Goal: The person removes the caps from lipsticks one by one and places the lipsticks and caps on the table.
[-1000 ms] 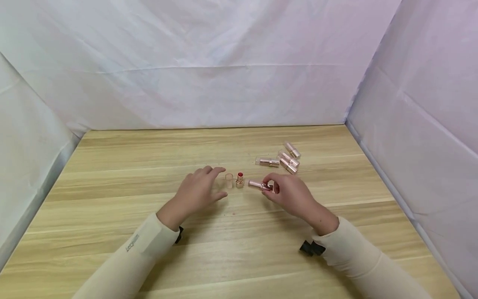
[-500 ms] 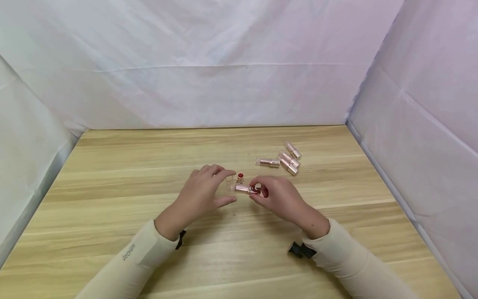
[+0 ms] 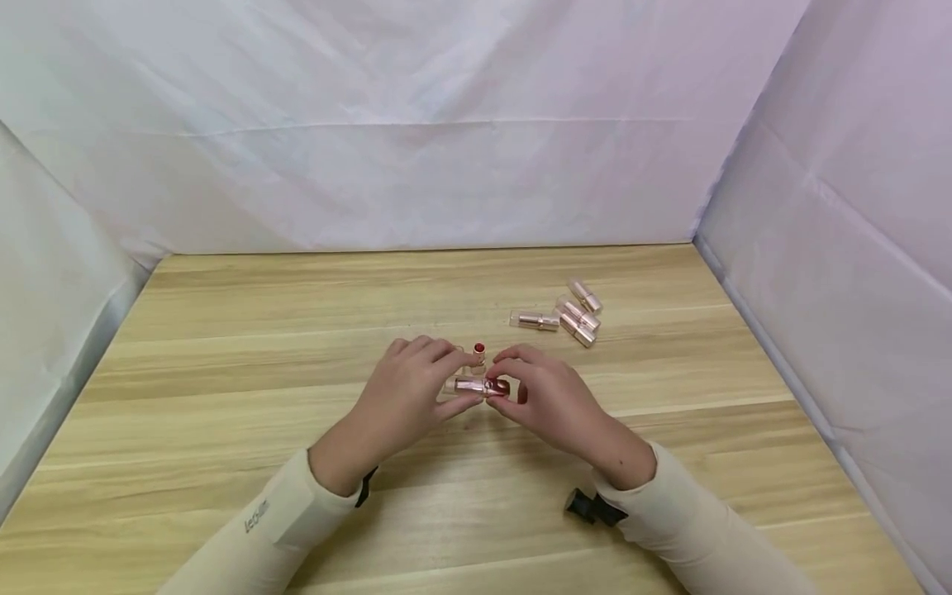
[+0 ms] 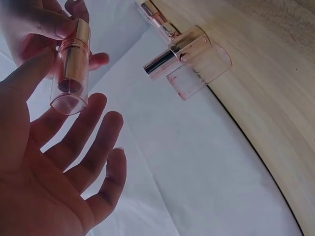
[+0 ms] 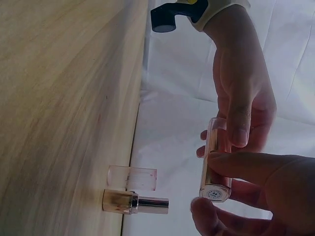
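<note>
My right hand [image 3: 554, 405] pinches the base end of a capped lipstick [image 3: 468, 386] between thumb and fingers. The rose-gold tube lies sideways above the table, its clear cap pointing left. Around that cap end stands my left hand [image 3: 405, 397], thumb on one side and fingers on the other; in the left wrist view its fingers are spread and loosely bent. Just behind them an uncapped red lipstick [image 3: 479, 352] stands upright on the table. Its neighbour, a loose clear cap [image 5: 133, 178], shows in the right wrist view and is mostly hidden by my left fingers in the head view.
Several capped lipsticks lie at the back right of the wooden table [image 3: 297, 306], one apart [image 3: 537, 321] and others bunched [image 3: 578, 317]. White cloth walls [image 3: 416, 165] border the table at the back and sides.
My right hand has carried the capped lipstick left and toward me, in front of the upright one. My left hand has moved slightly right, so the lipstick's cap end now sits between its thumb and fingers.
</note>
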`<state>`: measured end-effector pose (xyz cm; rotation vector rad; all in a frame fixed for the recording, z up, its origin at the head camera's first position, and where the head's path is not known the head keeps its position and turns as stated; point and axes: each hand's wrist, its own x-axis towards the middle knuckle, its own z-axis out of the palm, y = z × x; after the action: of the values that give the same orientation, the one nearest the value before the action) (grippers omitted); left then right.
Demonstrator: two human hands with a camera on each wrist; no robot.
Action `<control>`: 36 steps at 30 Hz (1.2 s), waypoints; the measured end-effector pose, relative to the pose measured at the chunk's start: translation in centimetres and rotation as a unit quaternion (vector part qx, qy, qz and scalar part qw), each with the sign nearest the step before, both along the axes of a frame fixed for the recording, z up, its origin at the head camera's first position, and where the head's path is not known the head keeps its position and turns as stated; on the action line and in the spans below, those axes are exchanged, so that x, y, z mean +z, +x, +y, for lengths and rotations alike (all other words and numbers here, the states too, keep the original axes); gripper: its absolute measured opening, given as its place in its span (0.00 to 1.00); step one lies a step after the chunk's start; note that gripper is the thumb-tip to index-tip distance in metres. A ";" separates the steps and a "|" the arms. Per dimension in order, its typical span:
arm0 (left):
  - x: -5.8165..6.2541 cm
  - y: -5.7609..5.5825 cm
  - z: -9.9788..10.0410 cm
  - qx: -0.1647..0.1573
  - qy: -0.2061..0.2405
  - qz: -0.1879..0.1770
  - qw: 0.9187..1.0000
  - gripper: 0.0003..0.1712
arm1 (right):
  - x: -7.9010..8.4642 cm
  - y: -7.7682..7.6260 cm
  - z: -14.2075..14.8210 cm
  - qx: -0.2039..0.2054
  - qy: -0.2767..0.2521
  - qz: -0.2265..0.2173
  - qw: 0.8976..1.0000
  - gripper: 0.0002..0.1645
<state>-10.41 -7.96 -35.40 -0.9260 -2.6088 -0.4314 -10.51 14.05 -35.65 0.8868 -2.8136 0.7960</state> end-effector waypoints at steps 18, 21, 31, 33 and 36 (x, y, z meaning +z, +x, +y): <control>-0.4 0.0 0.7 -0.006 -0.003 -0.008 1.000 0.17 | 0.2 0.1 -0.1 0.003 -0.005 0.004 1.000 0.09; -0.3 0.0 0.7 -0.001 -0.007 -0.017 1.000 0.17 | 0.2 0.1 0.0 -0.001 -0.001 0.000 1.000 0.09; -0.2 -0.1 0.6 0.001 -0.006 -0.022 1.000 0.16 | 0.1 0.1 0.0 -0.004 -0.004 0.001 1.000 0.09; -0.2 -0.1 0.5 -0.002 -0.003 -0.015 1.000 0.16 | 0.1 0.1 0.0 -0.004 -0.003 -0.001 1.000 0.09; -0.3 -0.2 0.4 -0.005 0.001 -0.004 1.000 0.15 | 0.1 0.1 0.1 -0.005 0.000 -0.001 1.000 0.09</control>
<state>-10.59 -7.52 -35.69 -0.9390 -2.6119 -0.4424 -10.40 14.12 -35.53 0.8726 -2.8178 0.7958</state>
